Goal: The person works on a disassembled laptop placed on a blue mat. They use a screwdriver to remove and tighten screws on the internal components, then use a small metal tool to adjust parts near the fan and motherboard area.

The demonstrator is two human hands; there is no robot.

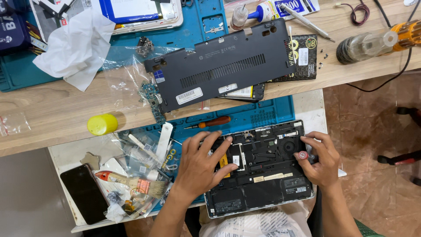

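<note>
An opened laptop point(268, 169) lies bottom-up on a blue work mat point(269, 110), its internals and battery exposed. My left hand point(199, 166) rests flat on the laptop's left side with fingers spread, holding nothing. My right hand point(323, 161) is at the laptop's right edge, near the fan, closed around a small screwdriver whose red-and-white cap point(302, 155) shows between thumb and fingers. The laptop's removed black bottom cover point(223, 66) lies on the wooden bench above.
An orange-handled screwdriver point(211, 123) lies above the laptop. To the left are a black phone point(84, 193), a brush point(131, 182), plastic bags and a yellow cap point(102, 124). White tissue point(76, 48), a tablet point(140, 11), a glue bottle point(258, 12) and an orange tool point(377, 41) sit on the bench.
</note>
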